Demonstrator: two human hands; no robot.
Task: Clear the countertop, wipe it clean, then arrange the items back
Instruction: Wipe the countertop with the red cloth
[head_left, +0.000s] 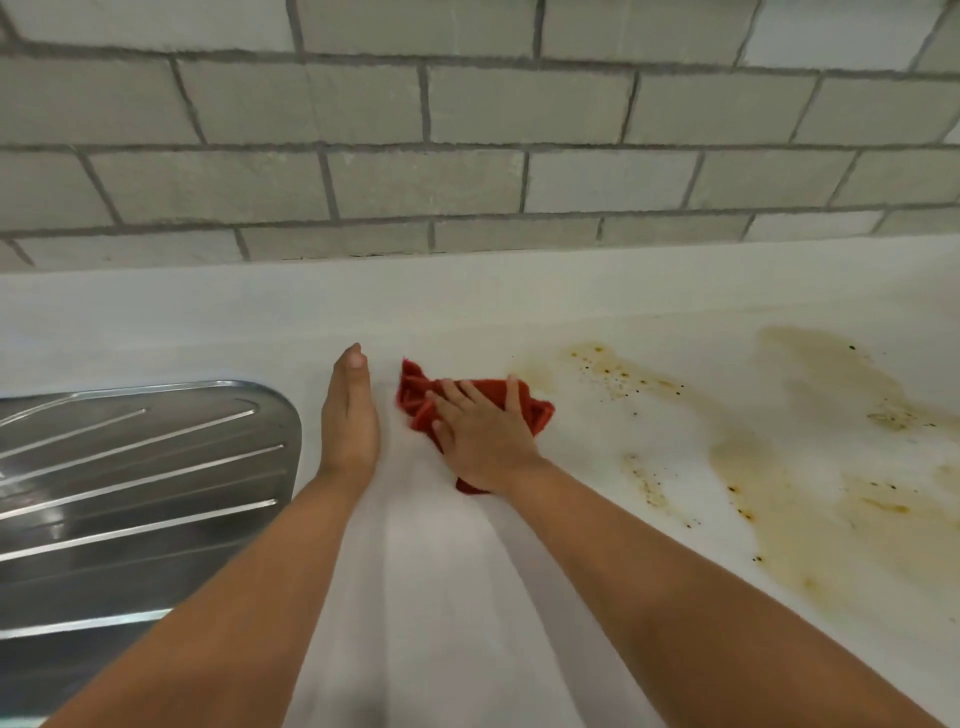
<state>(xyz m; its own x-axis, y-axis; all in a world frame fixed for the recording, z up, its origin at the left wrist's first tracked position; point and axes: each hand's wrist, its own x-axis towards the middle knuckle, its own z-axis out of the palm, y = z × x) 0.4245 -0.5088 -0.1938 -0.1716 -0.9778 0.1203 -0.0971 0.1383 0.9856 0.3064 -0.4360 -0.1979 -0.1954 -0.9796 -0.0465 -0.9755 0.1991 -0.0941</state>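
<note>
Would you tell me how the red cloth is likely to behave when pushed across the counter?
The red cloth looks floppy: it lies crumpled with folds, so it would probably bunch rather than slide flat. Under the flat right hand it should likely drag along the smooth countertop easily.

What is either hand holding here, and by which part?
Nothing is gripped. The right hand presses flat on the red cloth; the left hand rests empty on the countertop.

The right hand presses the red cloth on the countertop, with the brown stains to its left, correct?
Not quite. The head view shows the brown stains to the right of the red cloth; the right hand does press it on the countertop.
</note>
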